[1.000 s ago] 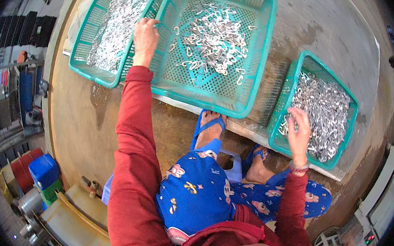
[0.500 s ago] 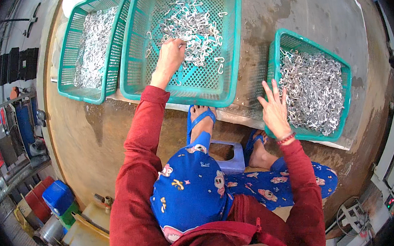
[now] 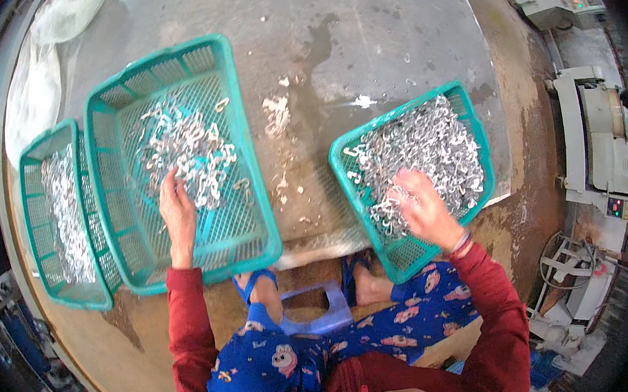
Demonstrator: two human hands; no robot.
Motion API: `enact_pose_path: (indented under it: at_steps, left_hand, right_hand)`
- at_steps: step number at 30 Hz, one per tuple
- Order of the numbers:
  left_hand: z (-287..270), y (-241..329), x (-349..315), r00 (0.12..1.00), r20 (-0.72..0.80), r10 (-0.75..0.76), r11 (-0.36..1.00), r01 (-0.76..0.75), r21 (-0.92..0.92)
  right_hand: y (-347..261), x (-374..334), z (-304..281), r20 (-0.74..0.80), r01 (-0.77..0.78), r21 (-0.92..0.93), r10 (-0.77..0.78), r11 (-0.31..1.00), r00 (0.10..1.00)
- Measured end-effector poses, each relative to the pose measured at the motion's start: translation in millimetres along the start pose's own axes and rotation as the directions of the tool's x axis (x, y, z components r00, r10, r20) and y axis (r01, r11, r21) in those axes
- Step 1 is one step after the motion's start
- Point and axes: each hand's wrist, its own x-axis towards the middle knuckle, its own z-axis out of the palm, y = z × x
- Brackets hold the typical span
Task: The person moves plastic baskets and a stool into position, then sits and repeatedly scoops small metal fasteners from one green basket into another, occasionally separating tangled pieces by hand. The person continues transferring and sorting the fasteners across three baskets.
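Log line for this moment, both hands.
left hand: in middle basket, on metal hooks | right hand: in right basket, on hook pile

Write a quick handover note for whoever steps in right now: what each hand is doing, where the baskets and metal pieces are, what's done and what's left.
Left hand: palm down in the middle basket, on a thin scatter of small metal pieces.
Right hand: resting on the pile in the right basket; grip cannot be told.
Far-left basket: holds a strip of pieces, untouched.
Done: some pieces lie in the middle basket.
Left: the right basket is nearly full.
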Motion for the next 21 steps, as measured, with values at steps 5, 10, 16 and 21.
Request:
enact_pose_path:
  at_steps: [5, 10, 16, 21]
  left_hand:
    - [-4.3, 17.2, 5.5, 0.967, 0.248, -0.052, 0.999, 0.049, 0.02]
    - [-23.7, 37.1, -3.8, 0.929, 0.156, -0.335, 0.939, 0.342, -0.023]
    - [-31.3, 60.5, -5.2, 0.901, 0.245, -0.357, 0.904, 0.4, -0.152]
    - [-22.1, 69.5, -11.6, 0.922, 0.23, -0.311, 0.949, 0.315, 0.019]
  right_hand:
    - [164.3, 98.0, -7.3, -0.27, -0.283, 0.074, 0.292, 0.956, 0.917]
    - [330.9, 161.8, 41.7, -0.017, -0.8, -0.16, 0.809, 0.578, 0.588]
    - [393.6, 165.4, 93.7, -0.024, -0.813, -0.379, 0.873, 0.443, 0.487]
    - [382.1, 169.4, 89.2, 0.017, -0.781, -0.418, 0.864, 0.464, 0.504]
